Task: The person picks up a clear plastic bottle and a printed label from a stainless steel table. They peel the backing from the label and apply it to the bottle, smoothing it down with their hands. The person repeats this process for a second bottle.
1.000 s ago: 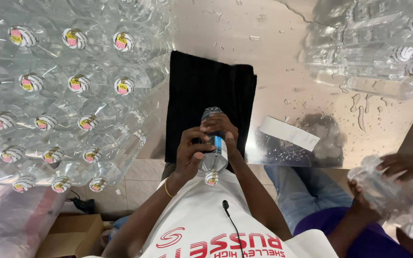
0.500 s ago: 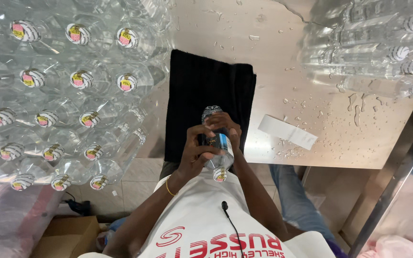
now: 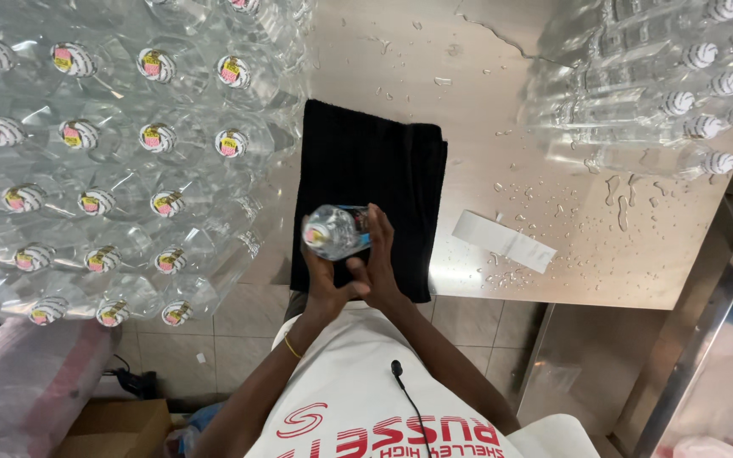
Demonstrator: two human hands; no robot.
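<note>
Wet steel tabletop [image 3: 468, 102] filled the view from the head camera, with tiled floor showing beneath its near edge at six o'clock. Nearest the camera, the left hand [image 3: 326, 284] and right hand [image 3: 381, 259] closed together around a clear plastic bottle [image 3: 332, 231], both fully wrapped on it, cap end tipped toward the lens, above the near edge of a black cloth [image 3: 366, 161]. The bottle looked light if empty, thin-walled and easily dented, and probably slick given the water beads about; the firmer neck and base seemed the safer places to grasp, rather than the soft middle. At three o'clock from the hands a white paper strip [image 3: 502, 240] lay among droplets. Farther off, at nine to eleven o'clock, capped bottles [image 3: 95, 136] stood packed in rows, and at one o'clock more bottles [image 3: 663, 93] lay stacked on their sides, white caps facing right.
</note>
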